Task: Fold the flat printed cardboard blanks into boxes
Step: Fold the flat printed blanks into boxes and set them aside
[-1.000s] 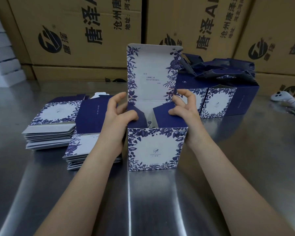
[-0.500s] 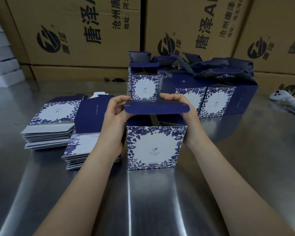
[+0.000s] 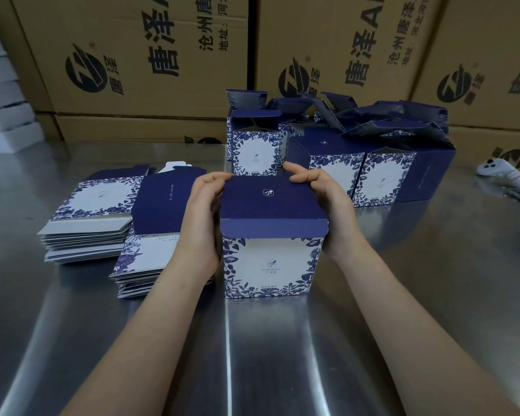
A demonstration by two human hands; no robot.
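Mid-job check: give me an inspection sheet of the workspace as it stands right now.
Surface: steel table, shiny, streaked with reflections.
Job's things: current box upright, lid folded down, front flap lying outside the front face, not tucked; far stack of blanks and near stack of blanks at left; folded boxes grouped behind, tops open.
Clutter: white handheld device at the right edge.
Grippers: left hand and right hand grip the current box at its top, fingers curled onto the lid's rear edge.
Cables: nothing seen.
Surroundings: brown printed cartons stacked behind the table; white boxes at far left.
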